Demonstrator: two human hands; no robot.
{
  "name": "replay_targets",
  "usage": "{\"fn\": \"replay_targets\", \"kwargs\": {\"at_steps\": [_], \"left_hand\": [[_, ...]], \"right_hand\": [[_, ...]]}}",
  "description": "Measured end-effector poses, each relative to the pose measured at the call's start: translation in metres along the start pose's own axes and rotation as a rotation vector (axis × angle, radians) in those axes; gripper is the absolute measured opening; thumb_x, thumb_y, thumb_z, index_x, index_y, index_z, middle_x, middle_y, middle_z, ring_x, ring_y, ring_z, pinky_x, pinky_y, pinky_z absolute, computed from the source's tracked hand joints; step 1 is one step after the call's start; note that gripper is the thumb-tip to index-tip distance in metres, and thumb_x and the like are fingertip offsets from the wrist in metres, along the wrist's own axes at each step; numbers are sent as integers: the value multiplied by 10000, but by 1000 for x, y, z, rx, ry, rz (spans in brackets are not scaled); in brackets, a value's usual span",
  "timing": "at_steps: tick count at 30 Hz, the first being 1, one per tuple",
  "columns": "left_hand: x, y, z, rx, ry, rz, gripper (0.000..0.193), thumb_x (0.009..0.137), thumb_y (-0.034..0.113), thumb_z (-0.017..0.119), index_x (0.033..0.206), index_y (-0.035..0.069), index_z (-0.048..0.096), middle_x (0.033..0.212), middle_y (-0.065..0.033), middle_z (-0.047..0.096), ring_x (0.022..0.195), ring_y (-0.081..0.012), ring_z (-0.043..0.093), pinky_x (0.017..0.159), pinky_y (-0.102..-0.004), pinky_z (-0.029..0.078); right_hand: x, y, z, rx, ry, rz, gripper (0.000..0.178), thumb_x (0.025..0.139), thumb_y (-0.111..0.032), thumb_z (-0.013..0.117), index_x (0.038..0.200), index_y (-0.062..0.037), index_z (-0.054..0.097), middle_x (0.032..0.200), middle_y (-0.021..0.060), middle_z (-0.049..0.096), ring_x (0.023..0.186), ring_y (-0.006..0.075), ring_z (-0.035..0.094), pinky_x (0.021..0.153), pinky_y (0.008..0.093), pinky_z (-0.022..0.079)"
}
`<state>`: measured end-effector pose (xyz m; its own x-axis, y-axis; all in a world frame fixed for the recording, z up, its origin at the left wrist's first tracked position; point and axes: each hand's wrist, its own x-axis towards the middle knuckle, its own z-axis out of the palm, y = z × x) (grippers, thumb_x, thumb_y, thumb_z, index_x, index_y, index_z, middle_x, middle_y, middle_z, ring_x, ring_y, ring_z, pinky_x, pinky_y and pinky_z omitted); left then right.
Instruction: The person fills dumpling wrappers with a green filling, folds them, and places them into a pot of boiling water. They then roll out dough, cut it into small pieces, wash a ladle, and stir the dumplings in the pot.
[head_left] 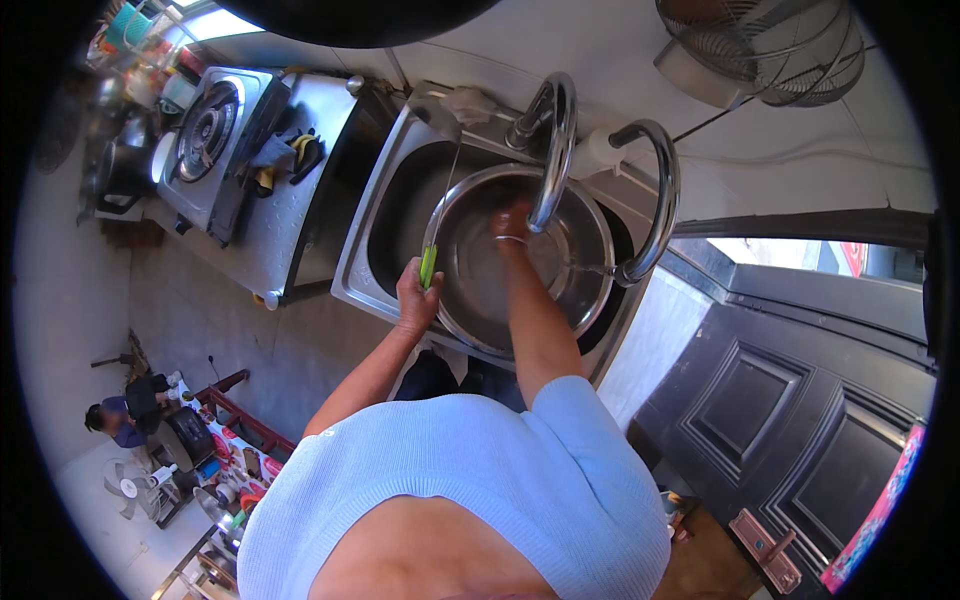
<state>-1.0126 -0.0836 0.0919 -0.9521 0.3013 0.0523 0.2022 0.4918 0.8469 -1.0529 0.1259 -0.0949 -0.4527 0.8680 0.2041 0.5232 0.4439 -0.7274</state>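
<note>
My left hand (417, 300) is closed round the bright green handle (428, 267) of a long, thin metal utensil. It points away from me over the left rim of the basin, and its far end is too unclear to tell the exact kind. My right hand (513, 220) reaches into a round metal basin (468, 325), below the curved spout of a chrome faucet (558, 150). A pale band circles that wrist. The fingers are blurred, so whether they hold anything is unclear. The basin rests in a stainless steel sink (352, 275).
A second curved chrome tap (668, 190) rises at the sink's right. Left of the sink stand a metal counter (300, 190) and a gas stove (210, 130). A dark panelled door (740, 400) is at right. A wire basket (800, 60) hangs at the upper right.
</note>
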Motion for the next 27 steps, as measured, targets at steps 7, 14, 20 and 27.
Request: {"fn": "replay_targets", "kwargs": {"at_steps": [7,14,20,27], "left_hand": [[1,-5,-9,-27,81,14,216,811,86,688,856,26,485,690,-107,456,629,-230,442,603,-337,418],[1,13,-11,-130,91,-7,217,822,81,679,838,31,469,682,-73,424,627,-186,408,586,-318,398],[-3,16,-12,-112,63,10,213,813,66,691,952,18,539,752,-113,516,681,-226,503,648,-328,443],[-13,11,-7,-112,75,-44,202,810,94,697,876,15,523,707,-136,510,633,-261,495,617,-353,436]], "right_hand": [[-52,-36,-136,-311,-1202,-812,194,835,-139,514,941,-40,642,928,184,641,883,359,652,730,468,540],[80,-54,-175,-685,-647,-828,196,876,-171,526,874,-29,660,953,128,641,891,326,628,750,453,505],[112,-47,-170,-394,-669,-1002,101,806,-126,560,827,-61,633,856,107,627,825,288,609,697,436,473],[-10,-3,-224,-776,-1357,-616,226,744,-160,598,880,-25,717,914,203,691,871,340,682,759,448,550]]}}
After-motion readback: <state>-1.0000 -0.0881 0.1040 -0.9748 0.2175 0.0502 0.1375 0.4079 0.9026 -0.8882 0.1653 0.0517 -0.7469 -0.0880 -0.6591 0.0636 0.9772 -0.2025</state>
